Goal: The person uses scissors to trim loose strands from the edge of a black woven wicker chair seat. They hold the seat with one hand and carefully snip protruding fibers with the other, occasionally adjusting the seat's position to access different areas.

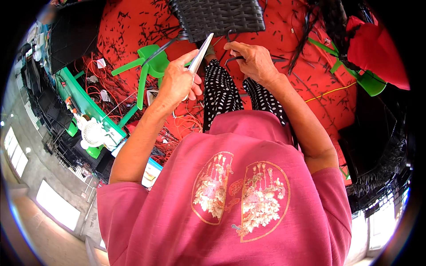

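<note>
A pair of silver scissors [202,54] is in my left hand [176,82], its blades pointing up and slightly right. My fingers are closed around the handle end, and the handles are mostly hidden. My right hand [256,63] is closed at about the same height, with a thin dark strip [234,59] between its fingers. Just beyond both hands lies the edge of a black woven panel [217,17]. Loose strip ends stick out from its near edge. The scissor tip is close to that edge; I cannot tell whether it touches.
Black clippings litter the red floor covering [133,26]. A green stool [153,62] is at the left, near tangled orange cords [186,122]. A white fan [92,132] stands farther left. Red cloth [377,53] and another green seat [370,83] are on the right.
</note>
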The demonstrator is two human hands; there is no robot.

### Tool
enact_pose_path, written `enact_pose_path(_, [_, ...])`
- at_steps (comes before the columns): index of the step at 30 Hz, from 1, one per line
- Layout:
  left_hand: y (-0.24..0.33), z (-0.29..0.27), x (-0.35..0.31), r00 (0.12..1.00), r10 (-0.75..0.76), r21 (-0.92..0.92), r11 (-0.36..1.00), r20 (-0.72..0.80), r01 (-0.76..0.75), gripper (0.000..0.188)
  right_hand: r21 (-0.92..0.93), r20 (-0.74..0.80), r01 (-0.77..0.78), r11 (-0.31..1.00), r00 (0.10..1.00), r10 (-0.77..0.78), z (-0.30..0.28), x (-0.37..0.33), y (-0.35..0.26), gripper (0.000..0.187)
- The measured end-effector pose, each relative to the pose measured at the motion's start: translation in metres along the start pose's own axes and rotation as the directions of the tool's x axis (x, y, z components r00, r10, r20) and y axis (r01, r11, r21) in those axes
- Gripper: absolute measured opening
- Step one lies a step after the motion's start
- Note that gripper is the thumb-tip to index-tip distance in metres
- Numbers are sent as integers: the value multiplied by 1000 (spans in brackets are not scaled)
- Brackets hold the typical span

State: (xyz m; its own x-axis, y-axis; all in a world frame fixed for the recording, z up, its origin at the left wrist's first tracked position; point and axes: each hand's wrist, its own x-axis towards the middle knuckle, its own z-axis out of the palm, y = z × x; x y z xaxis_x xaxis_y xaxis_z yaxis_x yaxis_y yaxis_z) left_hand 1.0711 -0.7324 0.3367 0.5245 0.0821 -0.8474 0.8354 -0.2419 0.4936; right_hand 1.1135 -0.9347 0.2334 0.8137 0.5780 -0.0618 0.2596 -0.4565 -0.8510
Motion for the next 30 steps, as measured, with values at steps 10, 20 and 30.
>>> enact_pose_path(10, [7, -15, 24, 882, 471, 542, 745, -16, -388, 49, 27, -51, -23, 999, 998, 24, 6, -2, -3, 38])
enact_pose_path(20, [32, -55, 73, 922, 180, 384, 869, 344, -313, 55, 69, -88, 7, 998, 996, 0, 11, -3, 4, 36])
enact_pose_path(30, [19, -68, 93, 909, 272, 302, 879, 316, -368, 29, 76, 83, -144, 987, 987, 137, -26, -17, -28, 33])
